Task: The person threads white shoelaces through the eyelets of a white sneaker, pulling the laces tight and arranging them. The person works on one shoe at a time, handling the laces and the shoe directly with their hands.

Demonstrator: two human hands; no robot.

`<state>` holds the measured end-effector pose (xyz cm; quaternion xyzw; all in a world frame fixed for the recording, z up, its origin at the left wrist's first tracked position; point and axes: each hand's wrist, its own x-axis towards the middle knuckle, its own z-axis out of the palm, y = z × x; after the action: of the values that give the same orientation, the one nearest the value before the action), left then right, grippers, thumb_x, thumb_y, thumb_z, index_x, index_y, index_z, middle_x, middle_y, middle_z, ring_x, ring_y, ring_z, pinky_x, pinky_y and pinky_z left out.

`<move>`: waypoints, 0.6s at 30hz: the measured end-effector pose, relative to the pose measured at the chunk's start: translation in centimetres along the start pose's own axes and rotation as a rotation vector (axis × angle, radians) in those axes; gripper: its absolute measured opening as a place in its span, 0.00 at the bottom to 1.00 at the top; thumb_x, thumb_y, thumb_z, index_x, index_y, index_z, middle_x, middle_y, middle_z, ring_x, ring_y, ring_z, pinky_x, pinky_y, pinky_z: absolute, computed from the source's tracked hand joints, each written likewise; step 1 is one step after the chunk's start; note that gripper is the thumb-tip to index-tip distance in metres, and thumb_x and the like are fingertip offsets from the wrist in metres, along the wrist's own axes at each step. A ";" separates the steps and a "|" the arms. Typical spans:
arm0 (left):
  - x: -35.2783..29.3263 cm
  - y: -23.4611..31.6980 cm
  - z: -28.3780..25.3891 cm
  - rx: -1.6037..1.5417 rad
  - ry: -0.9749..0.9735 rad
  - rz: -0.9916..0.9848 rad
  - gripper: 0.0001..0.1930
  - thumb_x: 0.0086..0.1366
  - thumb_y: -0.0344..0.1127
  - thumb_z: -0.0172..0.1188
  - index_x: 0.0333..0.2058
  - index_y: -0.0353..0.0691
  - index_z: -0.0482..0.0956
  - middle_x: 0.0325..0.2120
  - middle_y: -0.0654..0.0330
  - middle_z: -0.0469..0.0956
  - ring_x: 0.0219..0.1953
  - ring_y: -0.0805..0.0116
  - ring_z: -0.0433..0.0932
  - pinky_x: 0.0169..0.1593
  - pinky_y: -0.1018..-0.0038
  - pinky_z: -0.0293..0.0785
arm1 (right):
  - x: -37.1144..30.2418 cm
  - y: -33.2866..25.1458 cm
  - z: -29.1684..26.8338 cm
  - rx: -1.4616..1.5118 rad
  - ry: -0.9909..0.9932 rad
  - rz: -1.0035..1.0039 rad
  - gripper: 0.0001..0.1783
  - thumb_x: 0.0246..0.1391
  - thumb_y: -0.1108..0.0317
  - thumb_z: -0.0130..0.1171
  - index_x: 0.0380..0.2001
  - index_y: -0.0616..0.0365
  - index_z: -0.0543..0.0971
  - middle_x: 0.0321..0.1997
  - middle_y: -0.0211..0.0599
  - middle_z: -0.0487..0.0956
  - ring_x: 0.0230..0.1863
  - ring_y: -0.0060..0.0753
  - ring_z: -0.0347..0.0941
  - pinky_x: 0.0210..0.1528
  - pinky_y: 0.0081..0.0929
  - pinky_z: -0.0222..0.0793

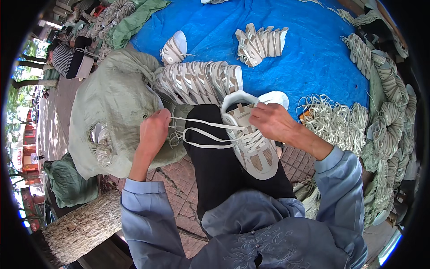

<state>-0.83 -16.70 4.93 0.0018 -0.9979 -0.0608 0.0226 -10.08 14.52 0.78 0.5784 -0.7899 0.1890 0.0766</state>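
On my lap rests a beige and white sneaker (259,159), its toe toward me, with white lace crossed over its tongue. My left hand (155,131) is closed on the white shoelace (204,122), which stretches across from the shoe. A second stretch of lace loops out beside it above my thigh. At the upper eyelets, my right hand (274,121) is closed in a pinch by the tongue; its fingertips cover what they grip, apparently lace or the shoe's edge. A white shoe part (274,97) shows just behind that hand.
A blue tarp (313,62) spreads ahead, bearing a long row of shoe uppers (197,80), a shorter stack (260,44) and a single upper (174,48). Piled white laces (336,121) lie right. A bulging pale-green sack (112,107) stands left, near a tree trunk (85,224).
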 end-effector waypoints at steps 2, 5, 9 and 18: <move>0.9 0.9 1.3 -0.053 0.039 0.045 0.04 0.52 0.29 0.53 0.28 0.40 0.70 0.24 0.53 0.72 0.27 0.51 0.73 0.29 0.62 0.68 | -0.7 0.3 1.0 -0.030 -0.076 0.040 0.04 0.31 0.72 0.54 0.17 0.56 0.71 0.20 0.33 0.71 0.27 0.32 0.72 0.24 0.29 0.69; 0.1 3.1 1.0 -0.066 0.144 0.127 0.07 0.50 0.27 0.55 0.30 0.40 0.70 0.27 0.56 0.72 0.29 0.55 0.73 0.31 0.64 0.70 | -0.7 0.3 1.3 0.024 -0.088 0.019 0.04 0.31 0.73 0.53 0.18 0.56 0.72 0.18 0.32 0.71 0.26 0.33 0.71 0.24 0.29 0.69; -2.0 9.4 1.8 -0.342 0.106 0.245 0.11 0.43 0.29 0.63 0.29 0.39 0.73 0.30 0.59 0.74 0.30 0.60 0.73 0.34 0.70 0.71 | -0.3 1.9 -0.6 0.028 0.053 0.023 0.04 0.31 0.73 0.53 0.17 0.55 0.71 0.19 0.33 0.71 0.25 0.33 0.71 0.24 0.28 0.68; -0.6 10.3 3.2 -0.057 0.289 0.338 0.15 0.41 0.33 0.63 0.30 0.38 0.73 0.27 0.60 0.70 0.33 0.63 0.68 0.38 0.69 0.65 | -7.3 11.8 -5.3 0.001 0.226 0.531 0.05 0.32 0.77 0.55 0.19 0.57 0.75 0.21 0.35 0.75 0.23 0.33 0.73 0.25 0.26 0.67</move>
<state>-0.35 -6.06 3.03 -0.1577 -0.9682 -0.0834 0.1752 -19.40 26.15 0.69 0.3267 -0.9001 0.2660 0.1115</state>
